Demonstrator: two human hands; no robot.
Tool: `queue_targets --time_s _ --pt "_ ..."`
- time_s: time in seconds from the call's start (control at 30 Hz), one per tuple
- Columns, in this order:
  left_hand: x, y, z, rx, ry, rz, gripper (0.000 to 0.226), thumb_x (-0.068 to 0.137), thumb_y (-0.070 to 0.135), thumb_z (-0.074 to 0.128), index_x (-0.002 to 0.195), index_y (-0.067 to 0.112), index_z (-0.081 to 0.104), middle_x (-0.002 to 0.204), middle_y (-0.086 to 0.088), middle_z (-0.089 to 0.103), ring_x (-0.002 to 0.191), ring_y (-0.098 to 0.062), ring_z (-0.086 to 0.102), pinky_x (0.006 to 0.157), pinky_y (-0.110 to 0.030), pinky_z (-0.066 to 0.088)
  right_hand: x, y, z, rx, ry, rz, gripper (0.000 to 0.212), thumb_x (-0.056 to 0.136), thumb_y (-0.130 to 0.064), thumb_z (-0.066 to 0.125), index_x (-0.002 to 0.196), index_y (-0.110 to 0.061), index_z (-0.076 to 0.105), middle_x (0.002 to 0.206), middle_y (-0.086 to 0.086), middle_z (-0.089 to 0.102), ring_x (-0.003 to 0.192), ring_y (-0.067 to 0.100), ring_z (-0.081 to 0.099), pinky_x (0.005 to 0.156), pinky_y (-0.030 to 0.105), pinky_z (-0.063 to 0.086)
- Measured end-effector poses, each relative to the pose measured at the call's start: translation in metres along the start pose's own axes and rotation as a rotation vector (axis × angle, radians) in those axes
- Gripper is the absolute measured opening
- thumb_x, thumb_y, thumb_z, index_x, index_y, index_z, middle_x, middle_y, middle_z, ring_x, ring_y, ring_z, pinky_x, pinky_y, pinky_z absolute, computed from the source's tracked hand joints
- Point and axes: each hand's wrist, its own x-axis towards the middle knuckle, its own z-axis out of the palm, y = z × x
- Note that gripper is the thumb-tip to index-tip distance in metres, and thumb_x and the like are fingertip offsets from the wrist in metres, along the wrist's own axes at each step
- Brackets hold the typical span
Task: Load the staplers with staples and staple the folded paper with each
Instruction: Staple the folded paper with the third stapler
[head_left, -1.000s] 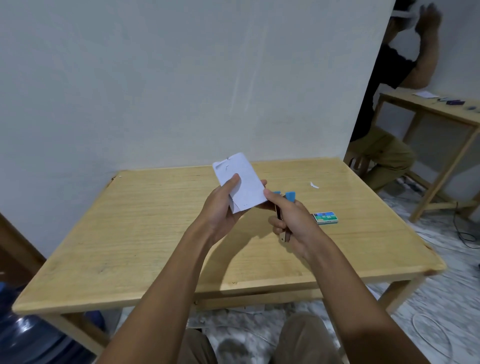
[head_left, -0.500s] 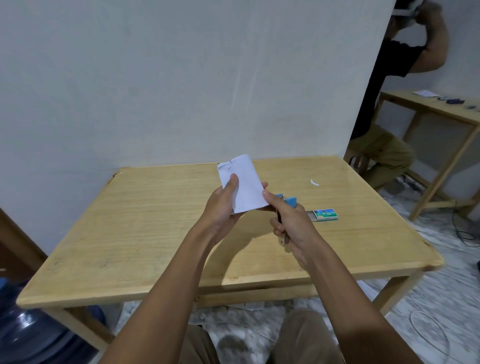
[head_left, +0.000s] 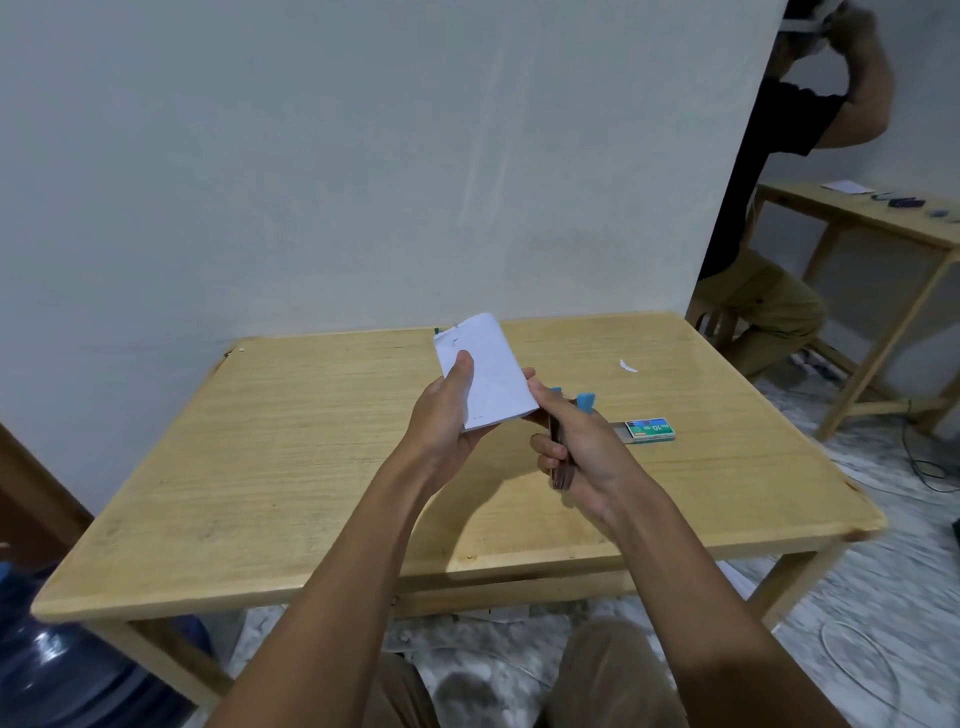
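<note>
Item: stapling job, head view, near to far. Knees (head_left: 613, 670) in tan trousers at bottom edge, cut off by frame; blue water jug (head_left: 62, 665) at lower L, partly under table (head_left: 311, 467). L hand (head_left: 447, 415) holds folded paper (head_left: 493, 379) above table centre, thumb on front face, fingers curled behind. Paper: white, folded to a narrow oblong, tilted, top edge slightly curled, faint marks near top L corner, too small to read. R hand (head_left: 587, 452) grips stapler (head_left: 560, 475) just beside paper's lower R corner, fingers wrapped round it; body dark metal, mostly hidden by fingers, blue ends showing above knuckles; can't tell if paper sits inside its mouth. Staple box (head_left: 650, 429), green-blue, lies on table just R of R hand, tray slid partly out. White scrap (head_left: 628, 366) further back. Small blue-green bit (head_left: 438, 330) behind paper's top corner, unidentifiable. Bkgd R: second person (head_left: 769, 208), half hidden by wall, beside second table (head_left: 857, 213) w/ small blurred objects.
</note>
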Motion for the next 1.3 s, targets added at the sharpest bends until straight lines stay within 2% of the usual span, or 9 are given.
queue_targets --time_s 0.1,0.27,0.5,0.63,0.73,0.87,0.97,1.07,1.3 --pt "0.002 0.001 0.001 -0.014 0.019 0.008 0.047 0.107 0.037 0.032 0.134 0.002 0.049 0.115 -0.015 0.072 0.111 -0.027 0.068 0.1 -0.039 0.051 0.0 -0.003 0.004 -0.144 0.083 -0.072 0.025 0.088 -0.04 0.072 0.093 -0.016 0.069 0.074 0.0 0.049 0.044 0.006 0.03 0.047 0.022 0.028" --pt "0.001 0.003 0.001 -0.017 0.011 -0.002 0.045 0.107 0.036 0.031 0.134 0.004 0.049 0.115 -0.014 0.072 0.109 -0.025 0.069 0.091 -0.031 0.056 0.001 -0.004 0.006 -0.33 0.183 -0.258 0.039 0.093 -0.026 0.069 0.06 -0.02 0.049 0.043 -0.016 0.037 0.039 0.002 0.033 0.044 0.018 0.029" --pt "-0.001 0.003 -0.002 0.006 -0.03 0.018 0.043 0.108 0.035 0.03 0.136 0.008 0.047 0.116 -0.012 0.072 0.107 -0.023 0.07 0.083 -0.026 0.057 0.0 -0.001 0.007 -0.348 0.168 -0.318 0.031 0.092 -0.023 0.07 0.065 -0.02 0.055 0.046 -0.017 0.041 0.043 0.002 0.036 0.047 0.016 0.031" --pt "0.0 0.004 -0.009 0.174 -0.052 -0.017 0.039 0.106 0.039 0.037 0.128 0.013 0.056 0.115 -0.007 0.073 0.106 -0.021 0.07 0.093 -0.036 0.054 0.002 -0.004 0.007 -0.338 0.174 -0.31 0.018 0.089 -0.021 0.073 0.075 -0.017 0.063 0.056 -0.018 0.058 0.05 -0.002 0.048 0.055 0.013 0.04" --pt "0.0 0.001 -0.016 0.366 -0.038 -0.031 0.033 0.099 0.034 0.057 0.116 0.007 0.066 0.093 -0.007 0.072 0.077 -0.023 0.062 0.076 -0.035 0.056 0.008 -0.003 0.007 -0.373 0.27 -0.342 0.012 0.088 -0.022 0.074 0.078 -0.021 0.067 0.064 -0.013 0.059 0.056 -0.001 0.053 0.063 0.02 0.046" --pt "-0.003 0.001 -0.023 0.36 -0.016 -0.018 0.022 0.095 0.023 0.064 0.106 0.004 0.069 0.076 -0.01 0.063 0.061 -0.02 0.049 0.061 -0.027 0.046 0.008 0.001 0.011 -0.413 0.243 -0.4 0.012 0.089 -0.022 0.073 0.079 -0.019 0.067 0.068 -0.01 0.06 0.058 -0.001 0.052 0.058 0.008 0.042" --pt "-0.003 0.002 -0.026 0.371 0.0 0.01 0.018 0.095 0.019 0.064 0.103 0.004 0.069 0.076 -0.01 0.065 0.06 -0.019 0.049 0.06 -0.027 0.046 0.007 0.001 0.007 -0.501 0.196 -0.303 0.019 0.089 -0.035 0.071 0.08 -0.021 0.063 0.056 -0.016 0.058 0.049 0.0 0.046 0.052 0.015 0.038" --pt "-0.002 0.005 -0.032 0.366 0.033 0.034 0.018 0.095 0.019 0.064 0.102 0.004 0.067 0.069 -0.007 0.062 0.058 -0.019 0.049 0.061 -0.028 0.046 0.005 -0.002 -0.001 -0.415 0.052 -0.072 0.028 0.086 -0.049 0.064 0.085 -0.021 0.059 0.067 -0.01 0.052 0.043 0.008 0.033 0.046 0.022 0.03" --pt "-0.002 0.003 -0.034 0.349 0.02 0.043 0.013 0.096 0.019 0.063 0.098 0.006 0.065 0.068 -0.006 0.061 0.056 -0.018 0.048 0.059 -0.027 0.045 -0.001 0.003 -0.004 -0.139 -0.239 0.103 0.034 0.082 -0.046 0.05 0.089 -0.013 0.052 0.075 0.002 0.051 0.048 0.013 0.032 0.045 0.025 0.029"
